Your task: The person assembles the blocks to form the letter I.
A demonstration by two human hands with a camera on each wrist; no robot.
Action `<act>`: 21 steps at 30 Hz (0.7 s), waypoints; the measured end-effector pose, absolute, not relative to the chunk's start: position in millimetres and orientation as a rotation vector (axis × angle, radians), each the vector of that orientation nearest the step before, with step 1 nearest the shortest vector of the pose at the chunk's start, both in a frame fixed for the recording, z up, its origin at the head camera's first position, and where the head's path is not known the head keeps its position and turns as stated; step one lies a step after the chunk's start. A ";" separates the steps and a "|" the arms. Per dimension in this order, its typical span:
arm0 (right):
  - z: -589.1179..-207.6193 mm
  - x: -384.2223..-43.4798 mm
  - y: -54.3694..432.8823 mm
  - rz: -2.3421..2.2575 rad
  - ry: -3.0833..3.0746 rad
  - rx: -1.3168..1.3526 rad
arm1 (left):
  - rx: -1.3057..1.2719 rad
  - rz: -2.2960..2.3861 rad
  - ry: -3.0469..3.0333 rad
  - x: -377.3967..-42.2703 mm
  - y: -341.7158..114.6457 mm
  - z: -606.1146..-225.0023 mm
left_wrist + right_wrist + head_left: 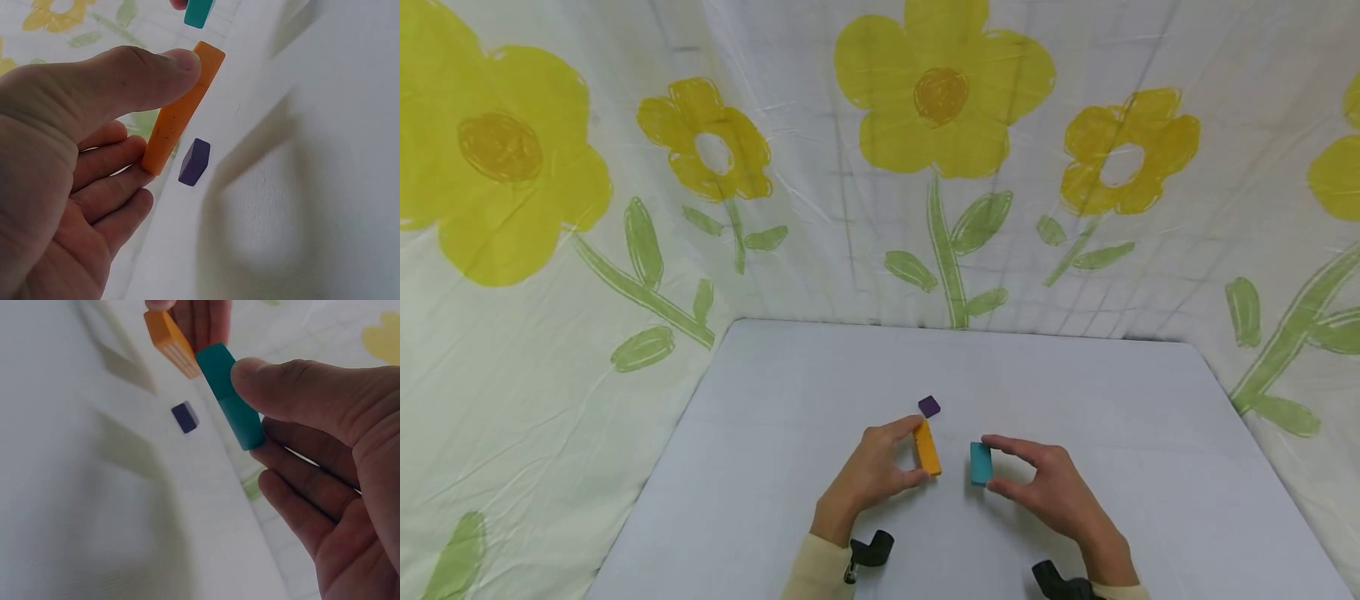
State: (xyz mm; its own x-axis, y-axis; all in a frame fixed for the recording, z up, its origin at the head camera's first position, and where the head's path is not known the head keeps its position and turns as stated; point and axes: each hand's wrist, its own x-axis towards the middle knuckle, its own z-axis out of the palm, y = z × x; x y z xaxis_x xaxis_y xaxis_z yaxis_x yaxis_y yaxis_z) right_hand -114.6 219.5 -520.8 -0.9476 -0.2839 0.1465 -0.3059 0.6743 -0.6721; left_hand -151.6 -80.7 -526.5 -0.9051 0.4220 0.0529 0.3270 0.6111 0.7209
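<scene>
My left hand (876, 468) pinches a long orange block (927, 448) by its two ends, thumb at the near end and fingers at the far one. Across from it, my right hand (1051, 485) grips a shorter teal block (981, 463) the same way. In the left wrist view the orange block (181, 112) hangs above its shadow, held off the table. The teal block (230, 397) is likewise raised in the right wrist view. A small dark purple block (929, 406) lies on the table just beyond the orange one.
Both hands work over a white table (760, 400) with rounded far corners. Behind it hangs a pale cloth (805, 250) printed with yellow flowers. A black wrist device (872, 550) sits at the left wrist, another (1063, 583) at the right.
</scene>
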 end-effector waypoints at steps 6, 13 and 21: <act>-518.8 -110.2 218.4 1.157 -2.842 0.508 | 0.682 1.184 2.690 -153.5 -79.3 -527.0; -518.2 -105.1 217.0 1.182 -2.835 0.514 | 0.706 1.170 2.675 -154.0 -78.9 -526.2; -517.8 -100.4 211.7 1.244 -2.845 0.560 | 0.681 1.157 2.661 -155.1 -76.2 -525.8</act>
State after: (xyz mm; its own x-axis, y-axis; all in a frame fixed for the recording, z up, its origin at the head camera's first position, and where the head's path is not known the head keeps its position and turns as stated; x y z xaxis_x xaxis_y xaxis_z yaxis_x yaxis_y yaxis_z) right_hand -100.4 211.7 -517.8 -0.9370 -0.3253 0.1275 -0.3144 0.6263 -0.7134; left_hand -155.1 -76.2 -525.8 -0.8833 0.4677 0.0335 0.3435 0.5967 0.7252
